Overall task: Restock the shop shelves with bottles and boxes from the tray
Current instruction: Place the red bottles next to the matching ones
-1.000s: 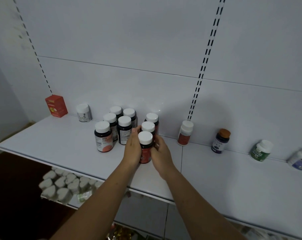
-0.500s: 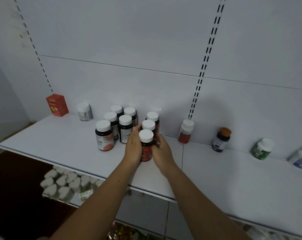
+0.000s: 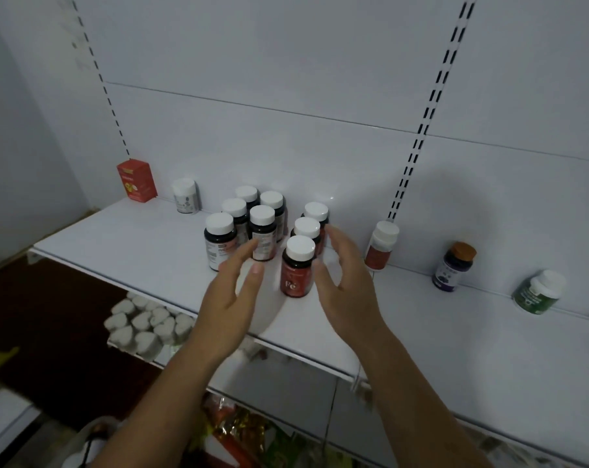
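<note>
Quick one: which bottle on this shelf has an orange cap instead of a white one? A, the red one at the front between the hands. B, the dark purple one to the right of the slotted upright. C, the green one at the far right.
B: the dark purple bottle has an orange cap, while the red bottle and the green bottle both have white caps.

— Where was there room on the shelf (image 3: 124, 241)?
— Bare at the front left, and right of the red bottle (image 3: 295, 275) toward the white bottle (image 3: 381, 246).
— And obstacles?
— Dark bottles (image 3: 262, 236) crowded just left; two more stood close behind it.
</note>
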Action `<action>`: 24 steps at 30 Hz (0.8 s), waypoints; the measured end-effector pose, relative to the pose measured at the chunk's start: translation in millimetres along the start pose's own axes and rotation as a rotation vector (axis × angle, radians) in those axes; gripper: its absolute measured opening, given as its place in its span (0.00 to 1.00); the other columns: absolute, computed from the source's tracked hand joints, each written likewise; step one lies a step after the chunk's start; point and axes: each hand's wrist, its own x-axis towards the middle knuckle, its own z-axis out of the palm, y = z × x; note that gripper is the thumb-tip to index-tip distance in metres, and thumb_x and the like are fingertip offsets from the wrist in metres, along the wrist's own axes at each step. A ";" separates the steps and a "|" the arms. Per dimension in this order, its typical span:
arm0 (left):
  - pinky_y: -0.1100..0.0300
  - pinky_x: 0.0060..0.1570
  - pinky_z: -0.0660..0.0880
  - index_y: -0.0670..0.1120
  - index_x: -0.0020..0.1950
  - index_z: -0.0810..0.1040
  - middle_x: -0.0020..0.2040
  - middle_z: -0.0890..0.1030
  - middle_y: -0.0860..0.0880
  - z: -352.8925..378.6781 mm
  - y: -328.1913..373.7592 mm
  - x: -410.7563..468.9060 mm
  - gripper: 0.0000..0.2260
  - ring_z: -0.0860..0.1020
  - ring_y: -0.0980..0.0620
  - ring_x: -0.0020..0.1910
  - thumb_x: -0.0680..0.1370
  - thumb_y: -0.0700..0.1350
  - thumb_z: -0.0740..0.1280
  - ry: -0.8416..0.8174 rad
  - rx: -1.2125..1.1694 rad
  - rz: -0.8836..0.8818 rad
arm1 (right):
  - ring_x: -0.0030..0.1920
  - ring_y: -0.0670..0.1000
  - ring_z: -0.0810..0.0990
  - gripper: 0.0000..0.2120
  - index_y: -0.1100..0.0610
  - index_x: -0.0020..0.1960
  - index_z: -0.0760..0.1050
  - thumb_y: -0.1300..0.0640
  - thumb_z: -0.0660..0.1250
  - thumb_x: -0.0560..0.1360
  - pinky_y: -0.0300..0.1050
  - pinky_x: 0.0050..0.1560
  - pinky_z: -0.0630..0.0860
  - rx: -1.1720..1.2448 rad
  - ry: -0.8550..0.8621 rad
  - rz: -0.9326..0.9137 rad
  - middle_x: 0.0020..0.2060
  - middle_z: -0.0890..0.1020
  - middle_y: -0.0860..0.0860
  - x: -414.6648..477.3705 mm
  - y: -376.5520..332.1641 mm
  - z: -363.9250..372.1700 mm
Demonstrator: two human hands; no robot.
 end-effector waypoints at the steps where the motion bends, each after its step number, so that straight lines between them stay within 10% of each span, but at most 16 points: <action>1: 0.71 0.66 0.64 0.61 0.79 0.68 0.75 0.71 0.65 -12.9 2.9 -1.5 0.24 0.68 0.71 0.72 0.83 0.65 0.59 -0.009 0.063 0.026 | 0.68 0.30 0.68 0.25 0.50 0.77 0.67 0.59 0.67 0.82 0.24 0.67 0.62 -0.032 -0.022 -0.063 0.69 0.73 0.41 0.9 -9.9 -0.8; 5: 0.64 0.72 0.62 0.60 0.82 0.63 0.78 0.67 0.63 -63.8 14.9 -9.6 0.28 0.65 0.67 0.75 0.82 0.62 0.64 0.009 0.358 0.066 | 0.75 0.46 0.69 0.29 0.48 0.79 0.64 0.49 0.69 0.81 0.48 0.75 0.68 -0.162 -0.261 -0.223 0.75 0.71 0.45 -0.7 -47.0 12.4; 24: 0.46 0.70 0.72 0.55 0.81 0.64 0.78 0.71 0.51 -260.1 -68.4 -260.9 0.31 0.71 0.47 0.75 0.82 0.66 0.63 0.337 0.926 -0.643 | 0.79 0.53 0.63 0.32 0.47 0.83 0.58 0.40 0.63 0.83 0.59 0.77 0.65 -0.314 -1.178 -0.595 0.80 0.64 0.49 -125.5 -88.8 262.6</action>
